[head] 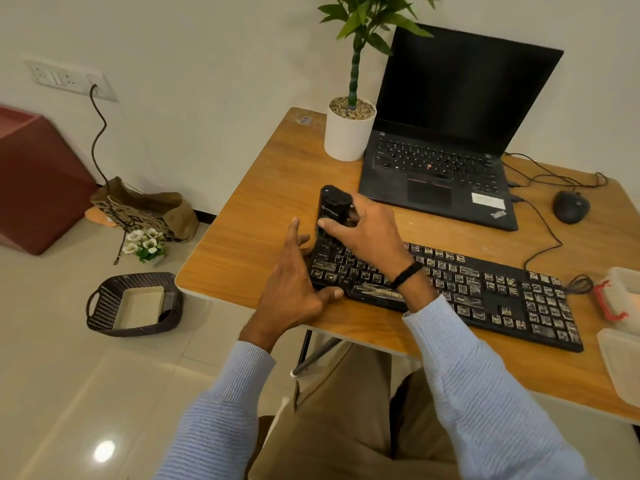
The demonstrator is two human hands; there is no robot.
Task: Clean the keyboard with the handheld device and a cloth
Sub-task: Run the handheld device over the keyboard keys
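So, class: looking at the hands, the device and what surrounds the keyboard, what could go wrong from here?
1. The right hand holds the device over the keyboard's left end; if the grip slips, it could hit the keys.
2. The left hand steadies only one corner, near the table edge, so the keyboard may skid.
3. The plant stands close behind; a sweeping elbow might tip it.

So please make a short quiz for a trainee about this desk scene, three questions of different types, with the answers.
1. True or false: the right hand grips the handheld device at the left end of the keyboard.
2. What does the left hand do? A) holds a cloth B) rests at the keyboard's left edge C) touches the mouse
3. Fill in: the laptop screen is ____.

Key: 1 true; 2 B; 3 dark.
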